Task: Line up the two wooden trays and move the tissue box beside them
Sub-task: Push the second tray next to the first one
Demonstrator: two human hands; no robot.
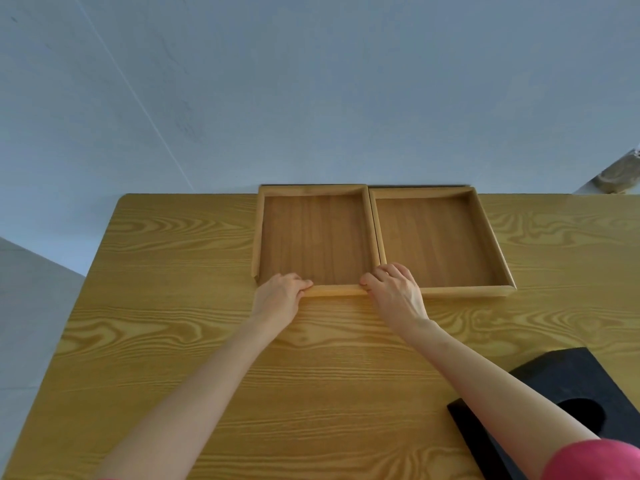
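Observation:
Two shallow wooden trays stand side by side at the far edge of the table, their inner rims touching. Both hands grip the near rim of the left tray (258, 230): my left hand (280, 296) at its near left corner, my right hand (394, 292) at its near right corner, fingers curled over the rim. The right tray (491, 237) is untouched and empty. A black tissue box (561, 379) with a round opening on top lies at the near right, partly hidden behind my right forearm.
The wooden table (173, 306) ends at a pale wall behind the trays. Its left edge drops to a light floor. A small brownish object (620, 178) shows at the far right edge of view.

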